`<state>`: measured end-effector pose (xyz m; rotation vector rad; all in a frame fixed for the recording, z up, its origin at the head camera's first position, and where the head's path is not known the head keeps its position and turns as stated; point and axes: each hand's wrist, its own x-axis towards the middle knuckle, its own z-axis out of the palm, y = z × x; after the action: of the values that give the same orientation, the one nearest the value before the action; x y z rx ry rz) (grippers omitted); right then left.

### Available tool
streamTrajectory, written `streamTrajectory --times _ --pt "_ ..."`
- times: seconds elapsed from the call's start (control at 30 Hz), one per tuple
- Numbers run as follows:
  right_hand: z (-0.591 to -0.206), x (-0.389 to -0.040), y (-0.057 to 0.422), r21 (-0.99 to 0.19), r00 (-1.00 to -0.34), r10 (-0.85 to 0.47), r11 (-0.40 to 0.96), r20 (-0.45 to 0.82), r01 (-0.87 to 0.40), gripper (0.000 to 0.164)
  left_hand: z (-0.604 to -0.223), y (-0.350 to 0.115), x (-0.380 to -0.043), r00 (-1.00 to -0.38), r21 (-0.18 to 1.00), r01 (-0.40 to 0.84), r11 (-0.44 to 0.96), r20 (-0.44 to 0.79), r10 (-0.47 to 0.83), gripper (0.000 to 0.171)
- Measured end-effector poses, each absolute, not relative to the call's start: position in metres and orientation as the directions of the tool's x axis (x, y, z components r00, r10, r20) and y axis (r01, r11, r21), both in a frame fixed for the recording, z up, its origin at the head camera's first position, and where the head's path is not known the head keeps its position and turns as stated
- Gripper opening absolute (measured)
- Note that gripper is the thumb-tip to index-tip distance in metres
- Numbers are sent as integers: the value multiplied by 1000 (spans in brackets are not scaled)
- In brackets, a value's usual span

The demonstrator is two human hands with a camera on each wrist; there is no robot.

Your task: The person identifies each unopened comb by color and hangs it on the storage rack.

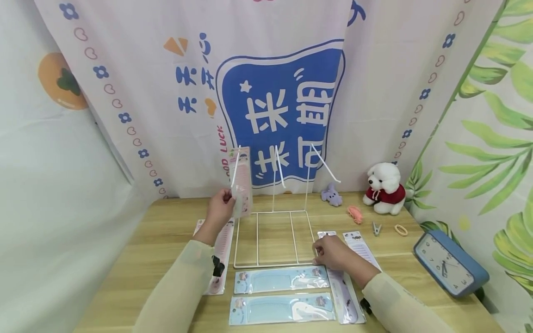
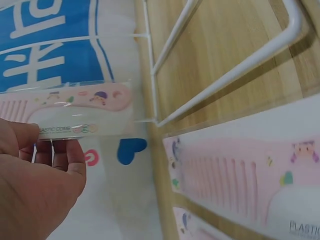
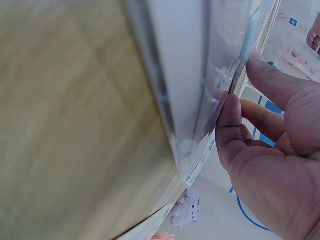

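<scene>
My left hand (image 1: pixel 220 210) pinches the edge of a pink comb in a clear sleeve (image 1: pixel 244 189) between thumb and fingers. The packaged comb stands upright at the left hook of a white wire rack (image 1: pixel 275 212), and that hook overlaps its top in the head view. Close up, the left wrist view shows the comb's handle (image 2: pixel 117 95) past the fingertips. My right hand (image 1: pixel 335 256) grips the rack's front right corner with thumb and finger. Beneath it lies a packaged purple comb (image 1: pixel 347 300), partly hidden by the hand.
Two packaged blue combs (image 1: pixel 283 280) lie before the rack. Packaged pink combs (image 1: pixel 222 249) lie left, another purple one (image 1: pixel 360 245) right. Farther right are a plush dog (image 1: pixel 385 189), purple toy (image 1: pixel 331 195), coral hair clip (image 1: pixel 355 214), small clip (image 1: pixel 376 228), hair tie (image 1: pixel 401 230) and clock (image 1: pixel 449 263).
</scene>
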<state>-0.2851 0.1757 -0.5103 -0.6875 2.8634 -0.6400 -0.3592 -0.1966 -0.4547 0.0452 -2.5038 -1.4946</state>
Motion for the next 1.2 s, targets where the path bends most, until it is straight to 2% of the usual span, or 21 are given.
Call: streamTrajectory --times 0.27,0.6,0.7,0.83,0.93,1.07,1.2 --pt "-510 -286 176 -427 -893 -449 813 -28 -396 47 -460 -189 -370 -966 863 66 501 182 -186 18" --pt "-509 -286 176 -429 -893 -449 811 -18 -399 52 -466 -199 -372 -979 885 36 464 125 -164 24" --pt "-511 -286 175 -425 -891 -453 812 -28 -400 51 -469 -213 -364 -982 865 31 501 119 -144 25" --pt "-513 -286 173 -425 -891 -453 813 -34 -397 50 -474 -242 -345 -987 780 3 625 103 -124 30" --pt "-514 -287 175 -430 -893 -448 814 -37 -390 49 -481 -262 -330 -990 678 -88 730 23 -142 41" --pt "-514 -287 177 -433 -892 -449 813 -44 -388 49 -491 -279 -308 -973 528 -227 818 -100 -206 69" --pt "-513 -288 175 -428 -895 -444 819 -48 -383 47 -498 -287 -285 -960 427 -277 861 -147 -237 90"
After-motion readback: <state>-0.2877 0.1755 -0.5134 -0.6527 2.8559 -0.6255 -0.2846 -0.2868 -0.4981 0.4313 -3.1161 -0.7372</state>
